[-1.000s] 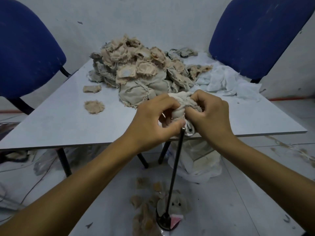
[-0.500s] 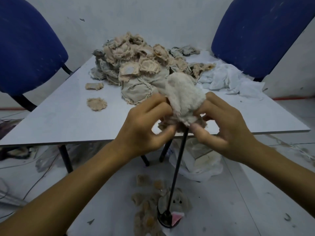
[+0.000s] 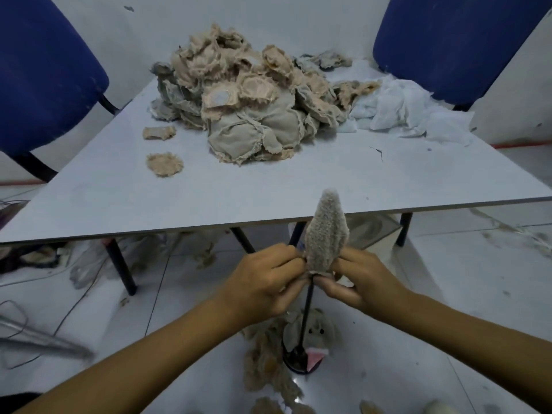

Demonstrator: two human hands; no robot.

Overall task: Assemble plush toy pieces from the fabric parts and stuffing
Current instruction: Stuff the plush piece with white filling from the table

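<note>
Fuzzy grey-beige plush is what you are working with: a leaf-shaped fabric piece [image 3: 325,234], turned furry side out, is standing upright over the tip of a thin black rod [image 3: 306,318] that is rising from a round black base [image 3: 298,360] on the floor. Your left hand [image 3: 265,279] is pinching the piece's lower left edge with curled fingers, and your right hand [image 3: 358,282] is pinching the lower right edge, thumb and fingertips closing just under the hem where the rod is entering. By the look of it you are finishing the turning step, using the rod to push the tip fully out; the next move is probably calling for a straight lift off the rod without dragging the seam back inside. Both forearms are reaching forward and converging below the near edge of the pale grey table [image 3: 119,204]. Farther out, a heap of beige, frayed fabric parts [image 3: 245,109] is sitting on the table beside crumpled white cloth [image 3: 400,112], with two blue chairs behind.
</note>
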